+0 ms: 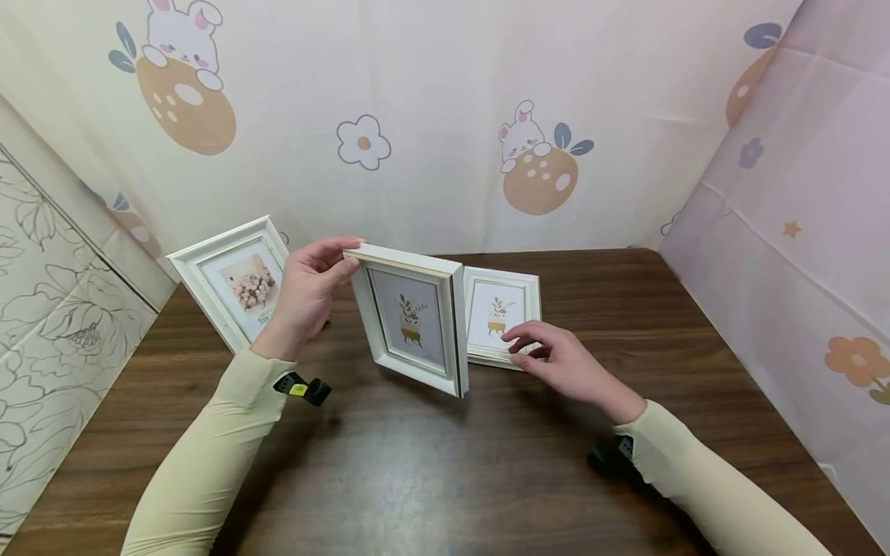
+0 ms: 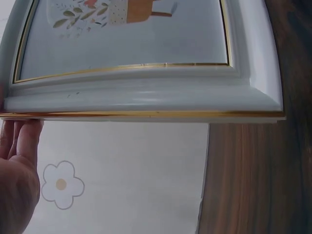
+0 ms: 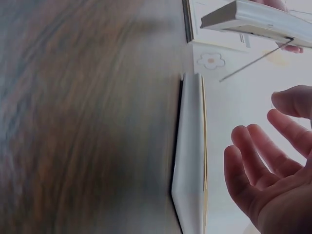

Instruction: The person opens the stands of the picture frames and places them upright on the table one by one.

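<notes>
My left hand (image 1: 306, 289) pinches the upper left corner of a white picture frame (image 1: 410, 320), thumb in front and fingers behind. Gold trim lines this frame, and its picture is a plant in a yellow-brown pot; it is held upright, turned at an angle over the table. The left wrist view has its gold-lined edge (image 2: 146, 114) up close. Lying on the table to its right is a smaller white photo frame (image 1: 495, 313) with a similar plant picture. Over that frame's lower right corner hovers my right hand (image 1: 563, 359), fingers loosely bent around nothing.
At the back left, another white picture frame (image 1: 243, 286) with a flower bouquet photo stands leaning, partly behind my left hand. All sit on a dark wooden table (image 1: 445, 471). A printed curtain (image 1: 431, 93) with bunnies and flowers hangs behind and along the right side.
</notes>
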Tool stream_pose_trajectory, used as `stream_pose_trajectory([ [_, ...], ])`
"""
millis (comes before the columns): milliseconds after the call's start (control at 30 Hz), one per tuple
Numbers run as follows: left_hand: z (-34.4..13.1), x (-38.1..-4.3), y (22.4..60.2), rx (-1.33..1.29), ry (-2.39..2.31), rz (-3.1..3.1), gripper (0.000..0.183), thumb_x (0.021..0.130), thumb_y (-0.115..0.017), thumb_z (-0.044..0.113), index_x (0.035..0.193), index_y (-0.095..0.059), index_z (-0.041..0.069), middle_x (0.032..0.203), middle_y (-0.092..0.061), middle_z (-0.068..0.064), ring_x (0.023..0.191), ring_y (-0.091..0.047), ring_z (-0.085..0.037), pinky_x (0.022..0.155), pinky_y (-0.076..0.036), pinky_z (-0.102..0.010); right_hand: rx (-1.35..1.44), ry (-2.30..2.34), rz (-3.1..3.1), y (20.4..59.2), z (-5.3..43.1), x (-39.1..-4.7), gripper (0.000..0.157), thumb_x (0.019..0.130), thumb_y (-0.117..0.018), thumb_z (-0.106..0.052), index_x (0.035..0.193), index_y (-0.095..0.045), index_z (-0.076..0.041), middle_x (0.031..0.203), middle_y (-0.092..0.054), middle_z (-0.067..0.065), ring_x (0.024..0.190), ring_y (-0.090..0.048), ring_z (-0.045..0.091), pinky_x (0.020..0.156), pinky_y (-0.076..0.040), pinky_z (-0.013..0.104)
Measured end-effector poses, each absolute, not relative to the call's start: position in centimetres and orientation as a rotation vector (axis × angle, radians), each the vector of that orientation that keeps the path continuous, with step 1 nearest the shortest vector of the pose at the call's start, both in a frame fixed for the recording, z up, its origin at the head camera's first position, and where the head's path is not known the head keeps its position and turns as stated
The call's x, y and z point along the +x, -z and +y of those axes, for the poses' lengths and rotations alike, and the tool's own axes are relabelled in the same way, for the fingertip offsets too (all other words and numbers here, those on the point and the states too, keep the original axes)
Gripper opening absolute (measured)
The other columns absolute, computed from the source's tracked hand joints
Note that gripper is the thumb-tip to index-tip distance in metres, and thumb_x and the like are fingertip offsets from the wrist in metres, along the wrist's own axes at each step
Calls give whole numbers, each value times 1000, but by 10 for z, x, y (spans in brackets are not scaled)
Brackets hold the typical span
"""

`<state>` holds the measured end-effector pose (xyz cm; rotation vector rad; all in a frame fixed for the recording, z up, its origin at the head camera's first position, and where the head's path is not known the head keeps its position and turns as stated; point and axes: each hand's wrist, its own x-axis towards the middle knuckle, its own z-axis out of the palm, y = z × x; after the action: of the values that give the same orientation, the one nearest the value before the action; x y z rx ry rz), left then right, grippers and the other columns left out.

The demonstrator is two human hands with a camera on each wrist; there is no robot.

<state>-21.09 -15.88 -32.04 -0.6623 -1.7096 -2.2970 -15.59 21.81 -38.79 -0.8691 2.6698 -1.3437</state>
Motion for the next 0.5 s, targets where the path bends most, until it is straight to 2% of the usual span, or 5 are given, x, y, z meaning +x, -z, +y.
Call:
stream_pose_trajectory([
  [333, -164, -213, 315, -611, 2200, -1790, 25, 87, -71, -10, 107, -75, 3, 108, -73, -4, 92, -67, -11, 72, -53, -21, -781, 1211, 2726, 387, 233, -159, 24, 96, -68, -14, 120, -66, -8, 113, -68, 7, 99, -63, 16, 84, -55, 44],
  [500, -168, -216, 316, -577, 2153, -1801, 23, 86, -72, -9, 106, -75, 2, 106, -73, -4, 90, -66, -10, 74, -52, -22, -764, 1156, 2765, 385, 239, -160, 23, 96, -67, -12, 118, -67, -8, 112, -68, 6, 97, -63, 16, 84, -55, 44],
])
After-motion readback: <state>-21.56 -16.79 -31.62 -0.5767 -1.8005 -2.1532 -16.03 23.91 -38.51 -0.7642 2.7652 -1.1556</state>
